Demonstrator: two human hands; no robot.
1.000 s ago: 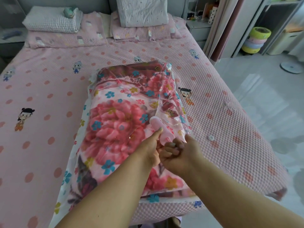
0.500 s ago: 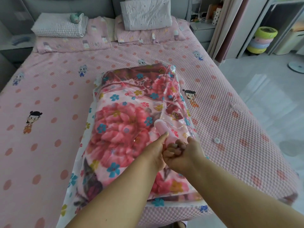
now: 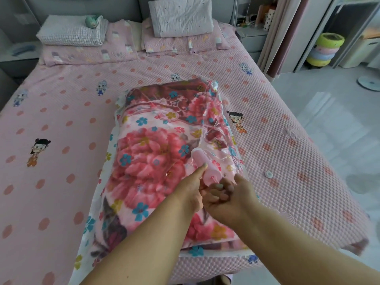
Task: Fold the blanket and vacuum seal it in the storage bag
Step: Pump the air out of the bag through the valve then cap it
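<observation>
Head view, near edge: both forearms reaching in from the bottom, meeting over the bag.
Left hand (image 3: 190,194): fingers wrapped on the lower end of a pink cylindrical plastic hand pump (image 3: 206,168), thumb laid along its side.
Right hand (image 3: 228,197): fingers curled tight at the pump's base, apparently pinching pump or valve; exact hold hidden behind the knuckles.
Pump: tilted, top end pointing away, base down on the bag surface.
Bag: clear plastic storage bag with flower print edges (image 3: 92,221), flat on the bed, near end at the mattress edge.
Blanket: red and pink floral fleece blanket (image 3: 148,159), folded, fully inside the bag.
Loose part: small white round cap (image 3: 268,174), on the bedspread just right of the bag, probably the valve cap.
Bed: pink quilted bedspread with dots and cartoon figures (image 3: 61,112).
Far end: grey-white pillow (image 3: 181,16), folded white checked cloth (image 3: 72,30).
Progress: folding and bagging done; bag looks puffy, so pumping likely barely under way; left: draw air out, cap valve.
</observation>
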